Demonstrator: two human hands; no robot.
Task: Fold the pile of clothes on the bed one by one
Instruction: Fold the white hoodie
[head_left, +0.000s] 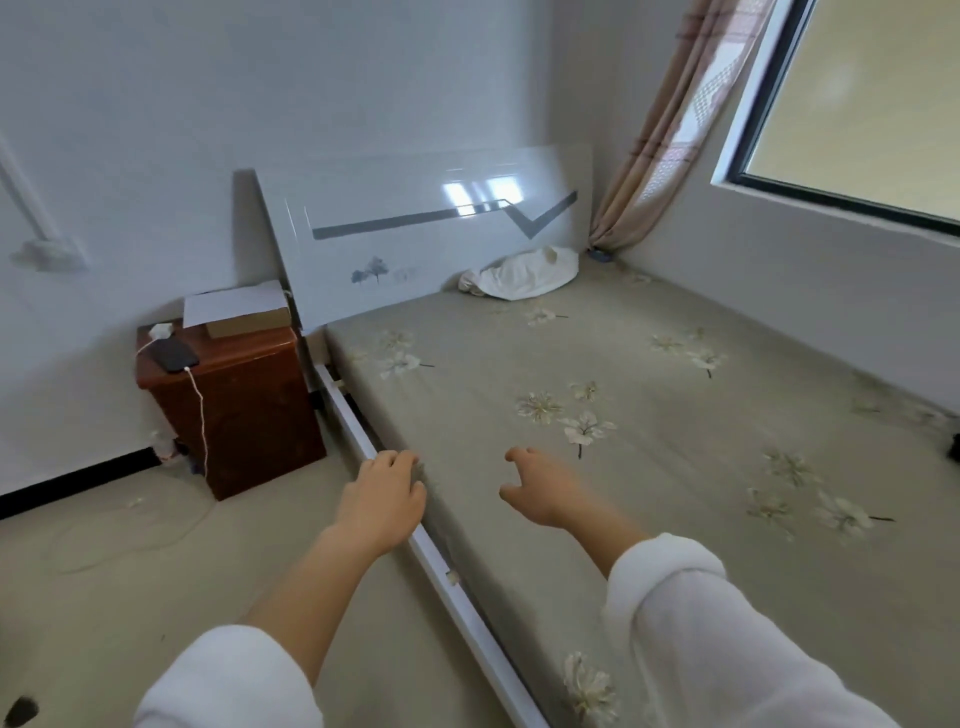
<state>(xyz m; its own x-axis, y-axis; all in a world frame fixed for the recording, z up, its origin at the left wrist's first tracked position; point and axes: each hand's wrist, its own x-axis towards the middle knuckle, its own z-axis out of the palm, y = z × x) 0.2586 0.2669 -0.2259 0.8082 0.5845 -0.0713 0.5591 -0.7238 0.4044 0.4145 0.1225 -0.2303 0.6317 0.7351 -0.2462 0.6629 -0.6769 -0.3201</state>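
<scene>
Your sleeves (727, 649) fill the bottom of the view, pushed back off both forearms. Your left grip (387, 493) sits at the near edge of the bed (675, 467), fingers loosely curled by the mattress side just above the white rail (441, 561), with nothing showing in them. Your right grip (543, 491) hovers over the flowered sheet a little further in, fingers half bent and also empty. No pile of clothes shows near either one. The only likely cloth is a crumpled white bundle (527, 273) at the far end, lying against the headboard (415, 234) near the curtain (649, 171), well apart from both grips. Whether it is one garment or several cannot be told from here. So the step in hand, as I judge it, is fetching the first piece. Move up along the bed rather than stretching across it. Take the bundle by an edge or seam with both grips, not as a fistful, so that one piece comes free. Bring it to the open middle of the sheet, spread it flat and smooth it before the first fold. Keep your left elbow away from the nightstand (244, 415), where a phone (174, 356) lies on its cable (200, 415).
</scene>
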